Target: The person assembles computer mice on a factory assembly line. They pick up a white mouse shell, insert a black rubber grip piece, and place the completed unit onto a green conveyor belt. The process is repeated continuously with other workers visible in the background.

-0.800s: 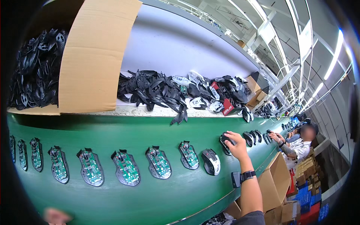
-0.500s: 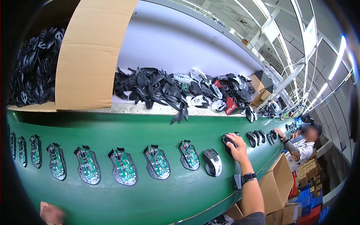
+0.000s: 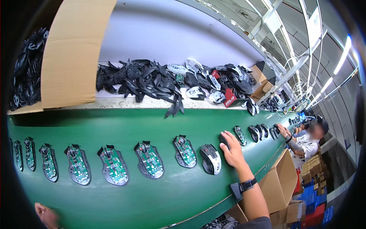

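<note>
My right hand [image 3: 232, 152] has its fingers wrapped round a black mouse shell [image 3: 224, 141], mostly hidden under the palm. To its left lies a closed black-and-white computer mouse [image 3: 211, 159]; just to its right is a mouse base with an exposed green circuit board [image 3: 239, 135]. Farther left along the green belt [image 3: 183, 200] runs a row of open mouse bases, the nearest [image 3: 185, 151] beside the closed mouse. At the lower left edge, my left hand [image 3: 46, 216] has curled fingers and is partly blurred; anything in it is hidden.
Behind the belt, a shelf holds a pile of black plastic parts [image 3: 143, 79] and a tall cardboard panel [image 3: 72, 53]. Closed mice [image 3: 254, 133] line the belt on the right. A co-worker [image 3: 307, 147] reaches onto it there. Cardboard boxes [image 3: 277, 185] stand below its near edge.
My right hand has moved slightly left with the black shell, and the circuit board to its right now shows. The whole view has shifted a little. My left hand remains at the lower left.
</note>
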